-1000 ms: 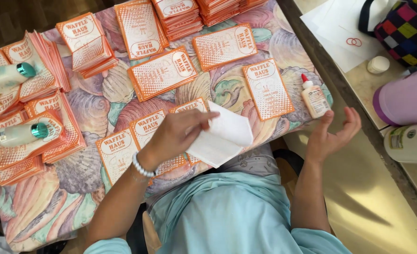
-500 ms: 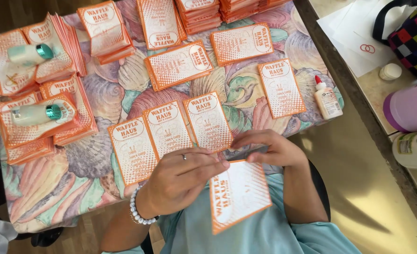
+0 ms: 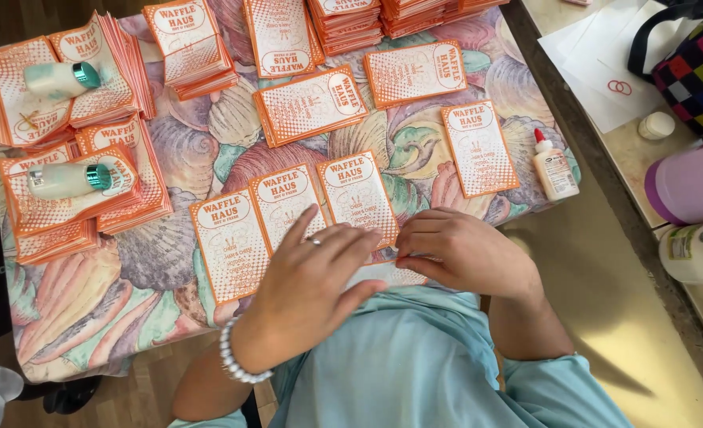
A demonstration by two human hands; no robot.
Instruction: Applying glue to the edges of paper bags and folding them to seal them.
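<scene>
two hands [image 3: 312,277], three menu cards [image 3: 284,210]

- Three orange-and-white printed cards [image 3: 288,222] lay side by side at the desk's near edge.
- Stacks of like cards [image 3: 66,158] stood at the left and along the far side.
- A small white glue bottle [image 3: 553,170], red-capped and labelled, stood at the right.
</scene>
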